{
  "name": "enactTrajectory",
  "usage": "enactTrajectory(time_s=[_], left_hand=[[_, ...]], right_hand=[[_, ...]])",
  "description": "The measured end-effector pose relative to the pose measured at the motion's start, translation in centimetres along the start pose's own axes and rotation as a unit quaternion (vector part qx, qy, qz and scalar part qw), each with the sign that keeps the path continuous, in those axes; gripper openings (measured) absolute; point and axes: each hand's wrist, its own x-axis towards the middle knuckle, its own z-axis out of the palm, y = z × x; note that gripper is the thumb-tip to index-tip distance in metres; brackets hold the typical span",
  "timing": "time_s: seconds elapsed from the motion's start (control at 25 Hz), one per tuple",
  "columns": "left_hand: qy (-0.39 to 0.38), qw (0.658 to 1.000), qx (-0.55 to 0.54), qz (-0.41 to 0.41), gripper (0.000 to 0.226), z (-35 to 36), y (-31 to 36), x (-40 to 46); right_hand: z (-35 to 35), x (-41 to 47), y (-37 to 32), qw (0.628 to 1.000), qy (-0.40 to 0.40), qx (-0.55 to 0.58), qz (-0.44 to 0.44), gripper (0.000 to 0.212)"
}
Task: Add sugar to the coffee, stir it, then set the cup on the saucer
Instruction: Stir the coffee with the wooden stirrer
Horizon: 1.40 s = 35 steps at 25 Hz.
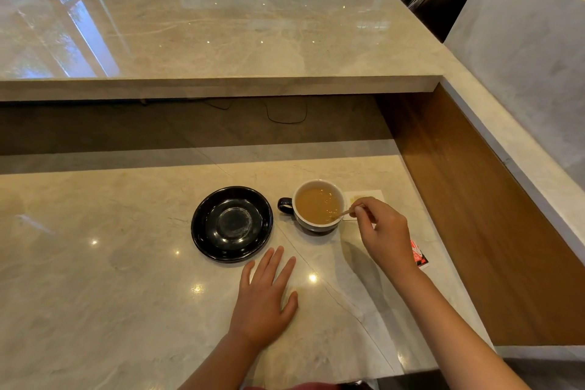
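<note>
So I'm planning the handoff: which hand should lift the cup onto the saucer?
Probably the left hand: it lies free, and the cup handle faces it, beside the saucer. The right hand holds the stirrer.

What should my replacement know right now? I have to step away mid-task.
Left hand: flat on the counter, empty.
Right hand: pinching a wooden stick, its tip in the coffee.
Cup: on the counter, right of the empty black saucer, handle toward it.
A red packet lies by the right wrist.
Stirring looks underway; whether sugar went in can't be seen.
Left: finish stirring, set cup on saucer.
</note>
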Motion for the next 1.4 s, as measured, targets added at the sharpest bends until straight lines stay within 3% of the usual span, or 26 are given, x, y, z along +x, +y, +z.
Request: enactTrajectory(time_s=[0.16,0.32,0.56,0.84,1.12,1.4], left_hand=[[0.003,1.0,0.0,-0.001,0.059,0.0,0.0,0.0],[-0.001,1.0,-0.004,-0.005,0.058,0.0,0.0,0.0],[-0.004,1.0,0.001,-0.007,0.059,0.1,0.0,0.0],[0.003,1.0,-0.006,0.0,0.058,0.0,0.0,0.0],[0.001,1.0,0.001,-0.002,0.058,0.0,0.0,0.1],[-0.004,1.0,0.003,-0.008,0.059,0.0,0.0,0.0]], right_hand=[[0.8,-0.3,-0.2,0.988,-0.023,0.115,0.098,0.015],[2.3,-0.4,-0.6,0.971,-0.011,0.191,0.141,0.024],[2.8,0.9,-0.1,0.987,0.039,0.112,0.108,0.017],[1.3,0.5,0.9,0.997,0.018,0.065,0.022,0.019],[2.8,-0.3,-0.1,0.977,-0.018,0.177,0.121,0.019],[4.1,1.7,-0.7,0.962,0.016,0.228,0.146,0.017]])
